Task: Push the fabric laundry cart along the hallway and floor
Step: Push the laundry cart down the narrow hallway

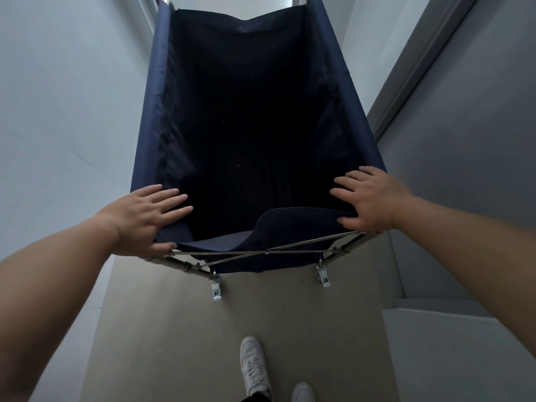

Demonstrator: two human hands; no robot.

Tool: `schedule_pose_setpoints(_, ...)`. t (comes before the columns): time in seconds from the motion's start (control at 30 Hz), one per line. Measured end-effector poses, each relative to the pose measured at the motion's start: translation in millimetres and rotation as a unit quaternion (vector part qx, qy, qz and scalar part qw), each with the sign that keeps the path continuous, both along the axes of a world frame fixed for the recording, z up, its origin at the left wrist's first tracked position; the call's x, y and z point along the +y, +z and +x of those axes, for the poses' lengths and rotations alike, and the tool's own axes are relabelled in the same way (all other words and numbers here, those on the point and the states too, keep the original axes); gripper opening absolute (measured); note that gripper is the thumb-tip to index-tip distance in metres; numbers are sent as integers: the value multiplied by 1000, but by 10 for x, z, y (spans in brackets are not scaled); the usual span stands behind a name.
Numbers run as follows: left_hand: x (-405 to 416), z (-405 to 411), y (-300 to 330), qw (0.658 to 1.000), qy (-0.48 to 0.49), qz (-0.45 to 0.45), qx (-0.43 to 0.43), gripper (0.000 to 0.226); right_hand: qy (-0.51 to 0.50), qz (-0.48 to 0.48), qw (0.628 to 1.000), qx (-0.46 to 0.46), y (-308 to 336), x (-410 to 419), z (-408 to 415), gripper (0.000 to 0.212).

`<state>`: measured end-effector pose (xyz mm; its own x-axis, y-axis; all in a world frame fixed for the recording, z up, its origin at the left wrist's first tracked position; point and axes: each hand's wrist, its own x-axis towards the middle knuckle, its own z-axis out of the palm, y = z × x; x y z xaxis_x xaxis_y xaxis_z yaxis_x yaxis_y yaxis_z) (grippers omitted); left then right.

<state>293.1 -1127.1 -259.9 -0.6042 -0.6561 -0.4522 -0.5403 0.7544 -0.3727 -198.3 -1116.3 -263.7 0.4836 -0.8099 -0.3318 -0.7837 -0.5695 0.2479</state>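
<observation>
A tall navy fabric laundry cart (153,117) on a metal frame with white casters fills the middle of the view, and its dark inside looks empty. My left hand (145,219) rests on the near left corner of its rim, fingers spread over the fabric and thumb hooked under the edge. On the near right corner lies my right hand (371,198), fingers flat along the rim and thumb on the sagging near flap. Both hands press on the cart's top edge.
A pale wall (58,111) runs close along the cart's left side. On the right are a grey door (464,155) and its frame, with a low white ledge (452,338) nearer me. Beige floor (174,329) lies below, with my white shoes (253,367) on it.
</observation>
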Motion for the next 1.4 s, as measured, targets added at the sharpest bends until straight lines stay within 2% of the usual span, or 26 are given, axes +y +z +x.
schedule_pose_setpoints(0.5,-972,7,6,998,-61,11,-3,84,-25,-3,1000,5,-12,-783,28,78)
schedule_pose_setpoints(0.83,-1460,-80,9,999,-42,19,13,84,-40,1,999,-21,9,-1242,-59,80)
schedule_pose_setpoints(1.4,-2456,-400,53,999,-14,37,-12,86,-31,28,998,-53,40,-2307,-353,79)
